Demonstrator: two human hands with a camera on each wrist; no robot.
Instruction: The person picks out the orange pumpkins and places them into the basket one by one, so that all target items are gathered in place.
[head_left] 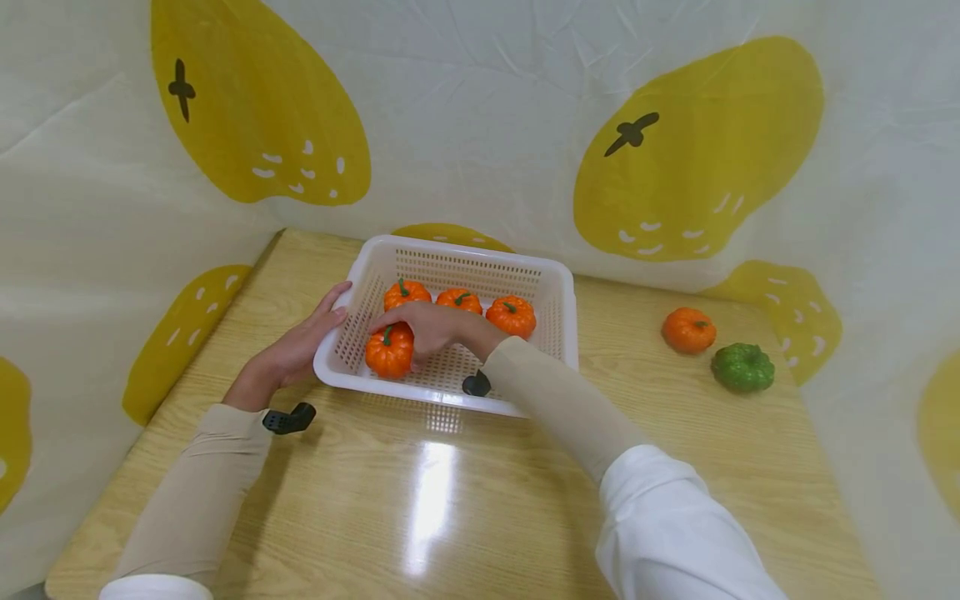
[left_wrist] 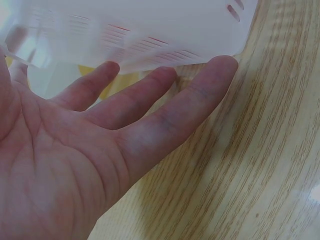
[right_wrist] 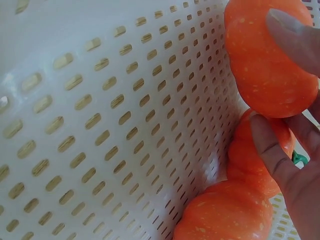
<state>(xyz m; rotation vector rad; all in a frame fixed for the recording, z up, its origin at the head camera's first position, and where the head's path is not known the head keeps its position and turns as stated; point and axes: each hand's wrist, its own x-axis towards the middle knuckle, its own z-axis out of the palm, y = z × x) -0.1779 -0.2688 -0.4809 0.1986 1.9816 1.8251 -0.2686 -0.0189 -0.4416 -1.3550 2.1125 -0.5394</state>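
A white plastic basket [head_left: 450, 396] with slotted walls stands on the table, with several orange toy pumpkins in it. My right hand [head_left: 431, 325] reaches inside and grips the front-left pumpkin [head_left: 388, 354] by its sides. In the right wrist view, the thumb presses one face of that pumpkin [right_wrist: 270, 60] and a finger lies under it. Two more pumpkins [right_wrist: 225, 212] sit just below, near the basket wall. My left hand [head_left: 303, 342] rests against the basket's left end. Its fingers [left_wrist: 165, 115] are nearly straight along the outside of the wall.
Outside the basket, at the table's right, lie an orange pumpkin [head_left: 688, 330] and a green one [head_left: 742, 367]. Behind the wooden table [head_left: 337, 500] hangs a white curtain [head_left: 465, 125] with yellow fruit prints. The right forearm crosses the basket's front right corner.
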